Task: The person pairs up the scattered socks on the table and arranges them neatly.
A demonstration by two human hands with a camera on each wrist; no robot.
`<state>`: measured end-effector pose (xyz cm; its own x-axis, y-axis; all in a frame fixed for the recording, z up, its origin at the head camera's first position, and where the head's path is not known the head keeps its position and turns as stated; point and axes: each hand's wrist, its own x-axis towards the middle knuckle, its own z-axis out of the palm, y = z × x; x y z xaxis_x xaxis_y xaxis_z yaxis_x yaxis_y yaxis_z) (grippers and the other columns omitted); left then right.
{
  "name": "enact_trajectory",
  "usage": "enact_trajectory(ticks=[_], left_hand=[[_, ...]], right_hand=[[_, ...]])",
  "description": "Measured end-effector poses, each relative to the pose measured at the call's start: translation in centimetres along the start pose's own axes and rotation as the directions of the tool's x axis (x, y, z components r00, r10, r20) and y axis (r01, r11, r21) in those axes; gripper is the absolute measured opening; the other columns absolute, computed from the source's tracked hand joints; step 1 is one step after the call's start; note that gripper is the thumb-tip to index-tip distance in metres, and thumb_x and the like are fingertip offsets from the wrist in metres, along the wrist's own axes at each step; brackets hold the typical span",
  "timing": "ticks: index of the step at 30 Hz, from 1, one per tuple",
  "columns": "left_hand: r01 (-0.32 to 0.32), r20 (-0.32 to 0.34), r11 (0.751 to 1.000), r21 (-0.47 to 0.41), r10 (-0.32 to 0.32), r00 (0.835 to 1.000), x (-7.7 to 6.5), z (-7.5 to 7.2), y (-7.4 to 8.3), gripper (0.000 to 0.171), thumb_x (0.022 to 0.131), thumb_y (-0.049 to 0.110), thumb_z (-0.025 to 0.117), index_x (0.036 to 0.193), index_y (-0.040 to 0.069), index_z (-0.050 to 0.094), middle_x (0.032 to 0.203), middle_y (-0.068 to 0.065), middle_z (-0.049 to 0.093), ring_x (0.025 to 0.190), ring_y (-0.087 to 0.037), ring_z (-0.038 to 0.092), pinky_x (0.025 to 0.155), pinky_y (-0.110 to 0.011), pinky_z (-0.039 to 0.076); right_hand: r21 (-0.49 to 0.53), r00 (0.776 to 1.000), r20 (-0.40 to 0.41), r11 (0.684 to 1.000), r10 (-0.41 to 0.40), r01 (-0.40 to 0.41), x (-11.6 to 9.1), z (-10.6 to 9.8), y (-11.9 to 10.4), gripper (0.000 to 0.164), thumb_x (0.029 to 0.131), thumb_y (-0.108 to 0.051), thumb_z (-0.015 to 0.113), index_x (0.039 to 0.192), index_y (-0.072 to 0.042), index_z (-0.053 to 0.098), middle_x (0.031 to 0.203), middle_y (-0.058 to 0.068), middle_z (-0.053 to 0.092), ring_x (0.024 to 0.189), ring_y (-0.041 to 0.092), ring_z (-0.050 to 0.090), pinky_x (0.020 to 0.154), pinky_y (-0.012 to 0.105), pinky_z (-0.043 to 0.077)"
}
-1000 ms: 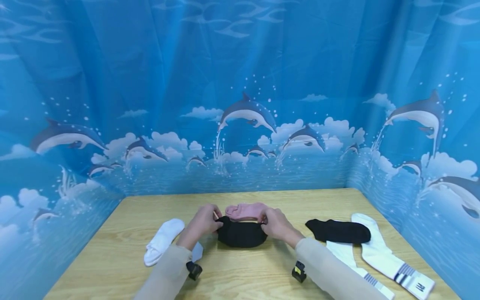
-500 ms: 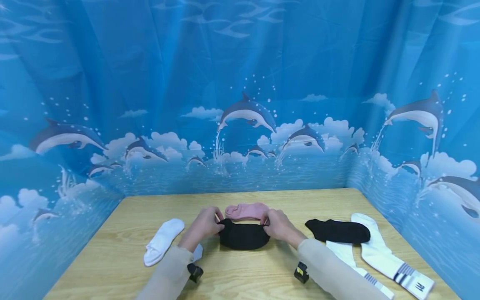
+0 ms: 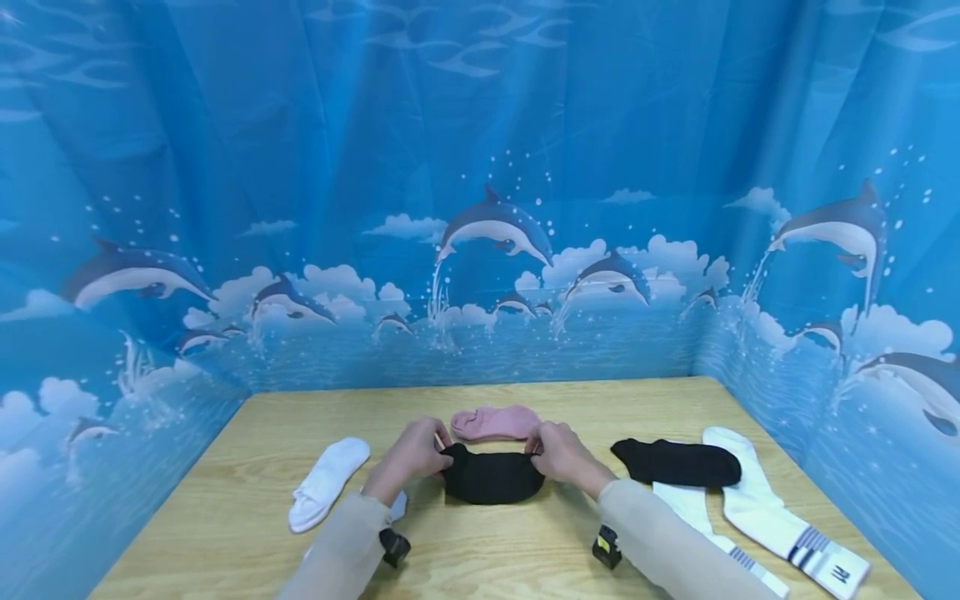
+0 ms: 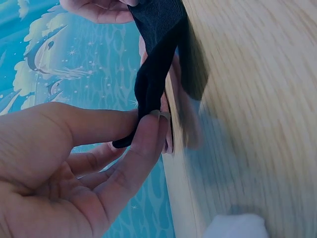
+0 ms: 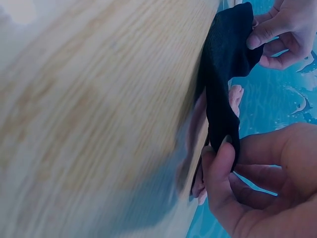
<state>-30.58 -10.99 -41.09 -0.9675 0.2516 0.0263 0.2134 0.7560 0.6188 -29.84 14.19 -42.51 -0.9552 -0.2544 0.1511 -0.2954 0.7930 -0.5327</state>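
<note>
A black sock [image 3: 493, 478] stretches sideways between both hands, close over the wooden table. My left hand [image 3: 414, 454] pinches its left end between thumb and fingers; the left wrist view shows this grip on the dark fabric [image 4: 157, 69]. At the other end, my right hand [image 3: 564, 454] pinches the sock, with the thumb and fingertip meeting on it in the right wrist view. Just behind the black sock lies a pink sock [image 3: 495, 422], flat on the table. Shadow falls on the table below the held sock.
A white sock [image 3: 328, 485] lies on the left, and a small white piece [image 3: 397, 507] shows beside my left forearm. To the right, another black sock [image 3: 678, 463] lies across white striped socks [image 3: 787, 517]. A blue dolphin-print curtain [image 3: 480, 167] surrounds the table [image 3: 480, 558].
Both hands have shifted slightly toward me and to the right, carrying the black sock away from the pink one. More of the pink sock shows. The other socks stay put.
</note>
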Motion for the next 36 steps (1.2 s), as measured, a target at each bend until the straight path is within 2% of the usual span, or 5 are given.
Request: enact_trajectory(ticks=[11,18,28,36], left_hand=[[0.001,0.006,1.0,-0.013,-0.001,1.0,0.3,0.7,-0.2,0.017,0.081,-0.003,0.08,0.09,0.0,0.066,0.071,-0.008,0.067,0.056,-0.014,0.064,0.056,-0.025,0.052],[0.018,-0.003,1.0,0.022,-0.018,1.0,0.4,0.9,0.0,0.016,0.08,0.0,0.082,0.087,0.0,0.068,0.079,-0.008,0.068,0.057,-0.012,0.064,0.059,-0.024,0.053],[0.021,-0.01,1.0,0.017,-0.021,1.0,0.3,1.1,0.2,0.018,0.079,0.0,0.083,0.088,0.0,0.068,0.084,-0.009,0.068,0.06,-0.012,0.063,0.058,-0.023,0.053],[0.024,-0.005,1.0,0.01,-0.024,1.0,0.3,1.1,0.3,0.018,0.08,0.0,0.083,0.088,0.0,0.067,0.076,-0.006,0.066,0.058,-0.013,0.062,0.057,-0.024,0.052]], right_hand=[[-0.004,0.999,0.027,1.0,0.022,-0.022,0.1,0.1,0.6,0.017,0.081,0.011,0.066,0.085,-0.005,0.073,0.08,0.006,0.07,0.072,0.016,0.061,0.066,0.033,0.054],[-0.025,0.999,0.025,0.999,0.023,-0.023,0.2,0.2,1.0,0.018,0.078,0.01,0.067,0.084,-0.006,0.073,0.082,0.007,0.071,0.073,0.016,0.062,0.066,0.033,0.054],[-0.03,1.0,0.018,0.999,0.016,-0.016,0.3,0.3,1.3,0.019,0.077,0.011,0.068,0.083,-0.006,0.074,0.079,0.005,0.071,0.073,0.017,0.063,0.067,0.034,0.055],[-0.03,0.999,0.01,0.999,0.03,-0.03,0.3,0.3,1.3,0.022,0.074,0.013,0.066,0.082,-0.006,0.074,0.08,0.005,0.072,0.076,0.017,0.065,0.071,0.035,0.057]])
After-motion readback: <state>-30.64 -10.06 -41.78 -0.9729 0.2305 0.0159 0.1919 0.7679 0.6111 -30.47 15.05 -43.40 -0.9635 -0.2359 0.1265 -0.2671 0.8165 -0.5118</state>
